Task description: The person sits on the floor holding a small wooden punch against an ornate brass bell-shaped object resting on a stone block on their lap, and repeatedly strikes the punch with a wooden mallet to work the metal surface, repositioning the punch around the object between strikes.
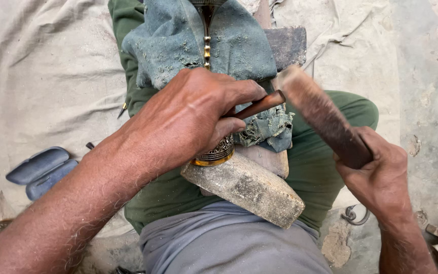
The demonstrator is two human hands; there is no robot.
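The person sits cross-legged on a pale cloth point(41, 76), green trousers point(325, 157) under the work. A stone block point(247, 190) lies across the lap with a wooden rest point(269, 160) above it, and a dusty blue rag point(198, 40) wraps the upper part of the brass piece point(216, 153), whose engraved band shows just under the left hand point(188, 119). That hand closes tight around a chisel point(259, 105), its butt pointing right. The right hand point(381, 177) grips a wooden mallet point(320, 114) firmly by its lower end, the head blurred near the butt. Good work here probably calls for short, square blows and a chisel kept steady against the brass. A blue case point(39, 170) lies apart at left.
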